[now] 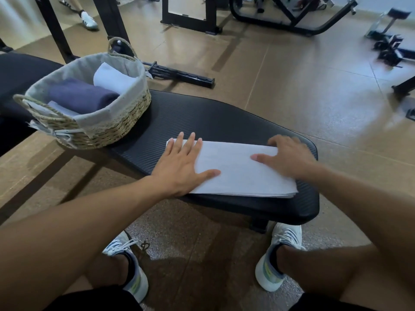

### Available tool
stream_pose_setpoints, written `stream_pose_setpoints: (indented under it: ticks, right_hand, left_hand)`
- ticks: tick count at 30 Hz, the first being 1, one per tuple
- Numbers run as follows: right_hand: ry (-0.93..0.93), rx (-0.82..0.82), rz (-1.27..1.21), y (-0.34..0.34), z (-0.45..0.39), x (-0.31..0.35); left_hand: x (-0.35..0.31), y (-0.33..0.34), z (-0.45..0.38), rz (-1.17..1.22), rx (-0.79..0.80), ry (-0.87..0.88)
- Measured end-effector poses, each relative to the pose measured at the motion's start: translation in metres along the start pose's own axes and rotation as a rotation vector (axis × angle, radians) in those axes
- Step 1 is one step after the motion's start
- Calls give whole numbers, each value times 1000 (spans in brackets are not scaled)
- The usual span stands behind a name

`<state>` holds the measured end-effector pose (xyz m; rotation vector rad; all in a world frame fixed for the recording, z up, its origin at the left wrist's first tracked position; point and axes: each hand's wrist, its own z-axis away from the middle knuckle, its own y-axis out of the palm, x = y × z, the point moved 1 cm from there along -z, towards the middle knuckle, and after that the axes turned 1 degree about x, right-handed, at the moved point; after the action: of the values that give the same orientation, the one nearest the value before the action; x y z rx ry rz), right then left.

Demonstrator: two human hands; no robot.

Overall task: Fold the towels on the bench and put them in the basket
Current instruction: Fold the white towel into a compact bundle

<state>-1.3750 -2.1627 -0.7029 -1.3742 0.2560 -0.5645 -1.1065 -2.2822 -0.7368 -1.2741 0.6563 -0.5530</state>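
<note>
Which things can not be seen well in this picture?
- Head view: the left hand hides the left end of the white towel.
- The basket wall hides its bottom; towel count unclear.
- Gym machines at the top are blurred and cut off.

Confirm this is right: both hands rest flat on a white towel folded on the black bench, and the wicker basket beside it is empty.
Wrong only about the basket: the head view shows a dark blue towel and white towels inside.

I have my left hand (182, 162) flat, palm down, fingers spread straight; my right hand (289, 158) is palm down too, fingers loosely bent, both forearms reaching forward.
</note>
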Motion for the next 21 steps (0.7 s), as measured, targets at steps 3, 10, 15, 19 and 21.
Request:
stream_pose_setpoints:
  ticks: [3, 10, 15, 19, 21]
  right_hand:
    - [86, 227, -124, -21, -6, -12]
    - [73, 350, -807, -24, 9, -23]
    - [148, 185, -986, -43, 14, -21]
    - [160, 93, -1023, -59, 19, -21]
    - [138, 124, -1090, -68, 25, -14]
  left_hand:
    - [-1, -2, 0, -4, 5, -3]
    - [1, -6, -2, 26, 48, -6]
    - [-9, -13, -1, 51, 62, -1]
    - [-33, -15, 3, 68, 97, 57]
    - [-37, -15, 2, 68, 124, 52]
